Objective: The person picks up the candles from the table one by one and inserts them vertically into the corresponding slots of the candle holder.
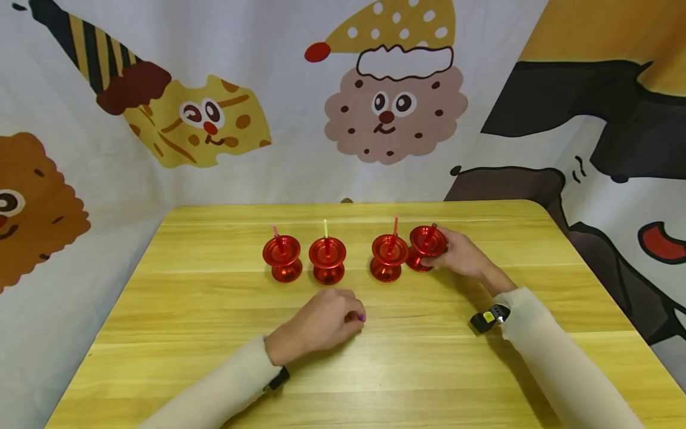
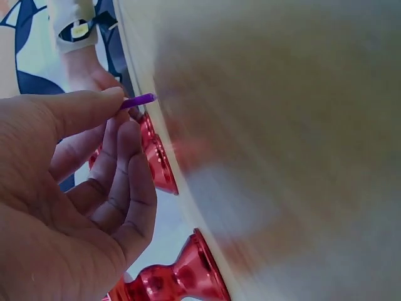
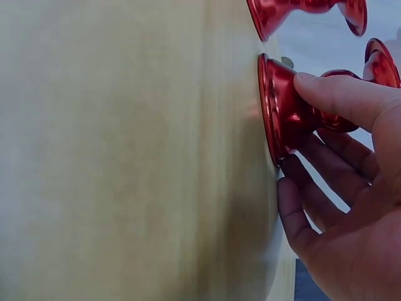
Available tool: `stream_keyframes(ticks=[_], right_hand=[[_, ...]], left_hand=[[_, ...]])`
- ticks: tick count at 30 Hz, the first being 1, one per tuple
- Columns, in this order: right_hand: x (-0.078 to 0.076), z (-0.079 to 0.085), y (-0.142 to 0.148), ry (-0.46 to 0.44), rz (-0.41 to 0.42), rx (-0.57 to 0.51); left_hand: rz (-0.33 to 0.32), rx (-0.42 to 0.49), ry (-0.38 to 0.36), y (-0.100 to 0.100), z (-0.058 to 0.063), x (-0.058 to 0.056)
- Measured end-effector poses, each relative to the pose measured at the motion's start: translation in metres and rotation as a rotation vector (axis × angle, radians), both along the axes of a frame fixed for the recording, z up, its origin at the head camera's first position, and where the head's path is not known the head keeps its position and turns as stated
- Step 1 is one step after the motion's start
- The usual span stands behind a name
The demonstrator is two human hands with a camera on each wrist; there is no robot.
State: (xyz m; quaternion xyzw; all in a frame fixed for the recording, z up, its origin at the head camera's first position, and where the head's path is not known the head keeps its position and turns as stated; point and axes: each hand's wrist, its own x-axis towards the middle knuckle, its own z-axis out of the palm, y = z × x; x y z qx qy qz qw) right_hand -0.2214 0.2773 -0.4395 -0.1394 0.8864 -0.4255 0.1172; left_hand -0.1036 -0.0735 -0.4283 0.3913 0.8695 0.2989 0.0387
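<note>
My left hand [image 1: 324, 320] is over the middle of the table and pinches a thin purple candle [image 2: 139, 101] between thumb and forefinger. Most of the candle is hidden by the fingers. At the right end of a row, my right hand [image 1: 462, 253] grips a shiny red candle holder [image 3: 291, 103] low, near its foot, with the thumb on one side and fingers on the other. A dark red stick [image 1: 430, 237] leans in that holder's cup. Just left of it stands another red holder [image 1: 389, 250] with a red candle [image 1: 395, 226].
Further left are two more red holders, one [image 1: 327, 253] with a yellow candle [image 1: 325, 229], the other [image 1: 281, 251] with a pink one [image 1: 275, 230]. A wider gap separates the two pairs. Behind the wooden table [image 1: 214, 333] hangs a cartoon-printed cloth [image 1: 289, 36].
</note>
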Motion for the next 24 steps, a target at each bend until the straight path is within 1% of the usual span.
stream_keyframes(ticks=[3,6,11,16,20,24], right_hand=[[0.007,0.001,0.000,0.007,0.016,0.000],[0.014,0.001,0.000,0.018,0.032,-0.019],[0.025,0.001,0.000,0.048,0.045,-0.006],[0.033,0.001,0.000,0.078,0.070,0.020],[0.040,0.002,0.000,0.117,0.124,0.028],[0.048,0.006,-0.002,0.143,0.206,0.017]], left_hand=[[-0.007,0.027,0.014,0.001,0.002,-0.002],[0.001,0.056,0.027,0.006,0.008,-0.005],[0.021,0.119,0.043,0.023,0.018,-0.011],[0.045,0.224,0.081,0.041,0.026,-0.020],[0.054,0.314,0.094,0.054,0.034,-0.026],[0.053,0.348,0.080,0.065,0.041,-0.033]])
